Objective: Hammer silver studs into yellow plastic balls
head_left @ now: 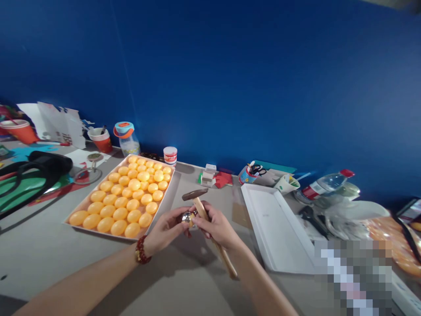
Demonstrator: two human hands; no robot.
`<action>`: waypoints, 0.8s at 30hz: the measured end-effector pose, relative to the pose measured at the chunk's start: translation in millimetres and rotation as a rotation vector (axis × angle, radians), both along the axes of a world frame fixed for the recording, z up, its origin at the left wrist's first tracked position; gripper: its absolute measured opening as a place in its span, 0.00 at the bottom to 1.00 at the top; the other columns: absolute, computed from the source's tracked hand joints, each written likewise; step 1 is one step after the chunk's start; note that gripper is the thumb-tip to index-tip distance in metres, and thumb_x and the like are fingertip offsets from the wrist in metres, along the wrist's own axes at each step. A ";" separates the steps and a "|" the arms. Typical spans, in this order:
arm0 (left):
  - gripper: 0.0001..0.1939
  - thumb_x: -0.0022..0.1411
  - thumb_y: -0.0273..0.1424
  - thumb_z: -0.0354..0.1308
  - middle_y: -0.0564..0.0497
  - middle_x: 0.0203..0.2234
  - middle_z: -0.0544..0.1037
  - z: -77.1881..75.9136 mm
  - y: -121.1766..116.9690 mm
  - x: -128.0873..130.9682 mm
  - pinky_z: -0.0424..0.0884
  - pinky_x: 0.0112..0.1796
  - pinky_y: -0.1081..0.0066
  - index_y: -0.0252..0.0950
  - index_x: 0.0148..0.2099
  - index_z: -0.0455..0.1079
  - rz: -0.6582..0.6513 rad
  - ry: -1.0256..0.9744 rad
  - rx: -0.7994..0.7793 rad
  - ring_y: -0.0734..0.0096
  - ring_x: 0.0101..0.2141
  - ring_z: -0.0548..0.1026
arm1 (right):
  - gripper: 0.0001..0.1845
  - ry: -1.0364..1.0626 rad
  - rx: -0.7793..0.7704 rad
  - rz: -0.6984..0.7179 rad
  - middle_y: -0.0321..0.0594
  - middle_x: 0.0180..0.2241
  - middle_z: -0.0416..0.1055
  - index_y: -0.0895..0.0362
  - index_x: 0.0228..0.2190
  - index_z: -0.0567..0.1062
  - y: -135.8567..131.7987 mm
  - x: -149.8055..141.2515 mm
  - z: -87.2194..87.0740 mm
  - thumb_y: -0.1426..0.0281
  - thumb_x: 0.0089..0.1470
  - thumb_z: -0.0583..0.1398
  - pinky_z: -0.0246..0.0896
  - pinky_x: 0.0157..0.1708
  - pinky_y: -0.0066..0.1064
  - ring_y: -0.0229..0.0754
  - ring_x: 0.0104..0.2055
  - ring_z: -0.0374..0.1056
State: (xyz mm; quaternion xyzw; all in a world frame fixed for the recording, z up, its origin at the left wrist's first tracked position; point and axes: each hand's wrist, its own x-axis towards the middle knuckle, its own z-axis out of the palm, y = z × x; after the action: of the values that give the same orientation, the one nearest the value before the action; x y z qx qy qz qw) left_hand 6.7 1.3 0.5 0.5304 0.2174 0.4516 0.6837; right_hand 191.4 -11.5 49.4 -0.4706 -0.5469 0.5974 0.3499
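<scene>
My left hand [167,227], with a beaded bracelet at the wrist, has its fingers closed around a small, shiny silver rounded piece [187,217]. A yellowish patch shows at that piece's right side; its exact kind cannot be made out. My right hand [219,227] grips a hammer [226,262] by its wooden handle, the metal head up and tilted toward the left. The thumb and fingertips of this hand also reach to the silver piece, so both hands meet there above the grey table.
Left stands a shallow box [108,235] of orange balls [133,204]. On the right lies a white tray [279,228]. Along the blue wall are a lidded jug [126,138], a small tub [170,155], a pen cup [247,174] and a plastic bottle [324,186]. Black straps [42,164] lie far left.
</scene>
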 end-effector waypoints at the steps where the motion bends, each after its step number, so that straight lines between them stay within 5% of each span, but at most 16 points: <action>1: 0.20 0.61 0.31 0.63 0.47 0.38 0.79 -1.0 0.2 0.1 0.77 0.32 0.69 0.37 0.56 0.71 -0.006 -0.007 -0.002 0.73 0.27 0.76 | 0.16 0.003 0.002 0.005 0.28 0.25 0.65 0.54 0.42 0.70 0.0 0.2 0.3 0.60 0.54 0.62 0.47 0.14 0.21 0.27 0.16 0.52; 9: 0.22 0.59 0.32 0.64 0.47 0.38 0.80 -4.1 1.1 2.0 0.77 0.31 0.68 0.39 0.55 0.71 -0.023 -0.014 -0.024 0.72 0.27 0.76 | 0.17 -0.045 0.040 -0.011 0.26 0.19 0.61 0.56 0.43 0.70 2.2 1.6 -2.2 0.59 0.55 0.61 0.46 0.14 0.21 0.28 0.14 0.51; 24: 0.19 0.55 0.34 0.68 0.49 0.35 0.80 -6.0 4.0 2.9 0.77 0.30 0.70 0.35 0.48 0.72 -0.024 -0.083 -0.103 0.72 0.25 0.78 | 0.20 -0.079 0.075 0.068 0.30 0.27 0.65 0.55 0.46 0.71 2.5 5.3 -2.0 0.60 0.53 0.64 0.52 0.18 0.22 0.30 0.19 0.56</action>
State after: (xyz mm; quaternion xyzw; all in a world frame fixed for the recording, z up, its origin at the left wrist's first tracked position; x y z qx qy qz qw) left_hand 9.5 5.3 -5.5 0.4779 0.2054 0.4532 0.7239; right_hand 196.7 -9.0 47.4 -0.4615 -0.5979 0.5691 0.3251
